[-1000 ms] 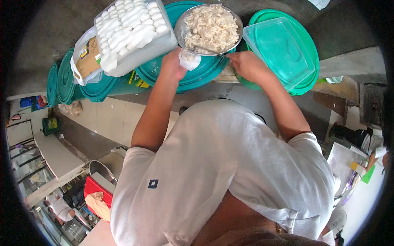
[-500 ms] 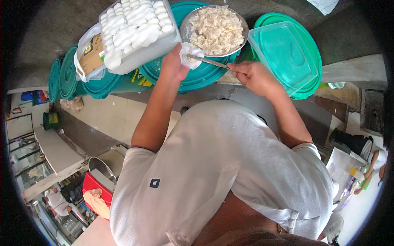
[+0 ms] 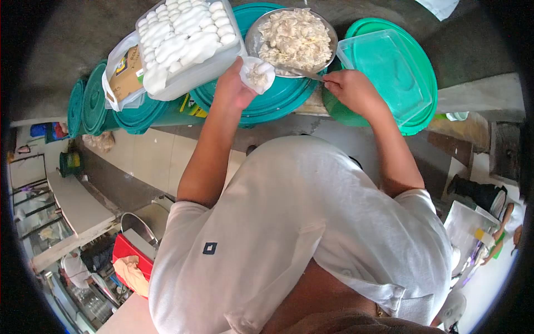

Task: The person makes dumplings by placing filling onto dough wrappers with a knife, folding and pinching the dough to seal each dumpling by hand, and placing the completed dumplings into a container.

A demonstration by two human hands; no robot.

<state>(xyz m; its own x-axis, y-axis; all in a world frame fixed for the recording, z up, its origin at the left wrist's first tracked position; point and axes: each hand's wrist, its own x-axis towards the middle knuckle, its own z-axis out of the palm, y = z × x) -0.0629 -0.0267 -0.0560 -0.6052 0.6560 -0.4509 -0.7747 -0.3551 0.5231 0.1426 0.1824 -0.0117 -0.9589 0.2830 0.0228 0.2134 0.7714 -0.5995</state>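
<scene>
A round white wrapper point(image 3: 257, 75) with a dab of pale filling on it rests in my left hand point(image 3: 236, 86), just right of a clear plastic tub point(image 3: 206, 67) packed with white dough pieces point(image 3: 186, 30). My right hand point(image 3: 353, 92) grips the handle of a metal spreader point(image 3: 303, 73). The spreader's far end is at the lower rim of a metal bowl point(image 3: 333, 49), which is heaped with chunky pale filling point(image 3: 295, 42). The bowl sits over a teal lid point(image 3: 267, 103).
On the right, a clear plastic lid point(image 3: 384, 72) lies over a green lid point(image 3: 427, 100). A bag with a cardboard box point(image 3: 127, 78) and more teal lids point(image 3: 93, 100) stand at the left. Other people's arms point(image 3: 503, 228) show at the far right.
The spreader has gone from the bowl to the wrapper and back to the bowl's edge with my right hand. More filling now shows on the wrapper.
</scene>
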